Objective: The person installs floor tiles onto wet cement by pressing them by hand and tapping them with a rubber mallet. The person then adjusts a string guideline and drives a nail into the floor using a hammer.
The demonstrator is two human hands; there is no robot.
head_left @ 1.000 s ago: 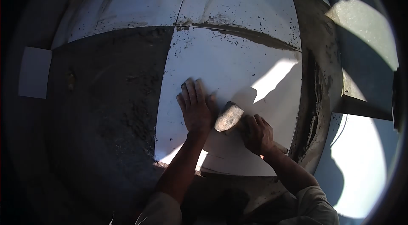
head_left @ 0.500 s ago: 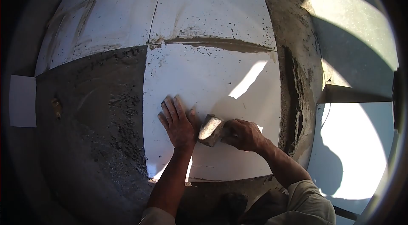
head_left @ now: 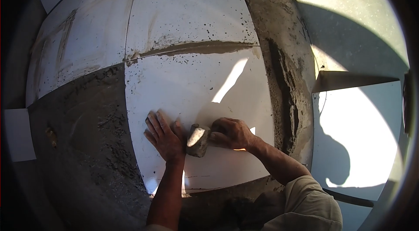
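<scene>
A large white floor tile (head_left: 218, 71) lies below both hands, with mortar specks and a smeared mortar line along its far edge. My left hand (head_left: 168, 139) rests flat on it, fingers spread, left of the mallet. My right hand (head_left: 234, 132) is closed around the handle of a mallet (head_left: 198, 141), and the fingers mostly hide that handle. Grey and crusted, the mallet's head is at the tile's near half, close beside my left thumb. Whether the head touches the tile I cannot tell.
Further white tiles (head_left: 187, 6) adjoin at the far side. Wet mortar (head_left: 91, 117) spreads on the left, and a mortar strip (head_left: 283, 95) with a ridge runs along the right. Beyond it a sunlit white tile (head_left: 358, 135) lies at the right.
The view has shifted, so the tiles and both hands appear further left and the near tile slightly lower. The mallet head's angle differs a little. My left hand stays flat on the tile.
</scene>
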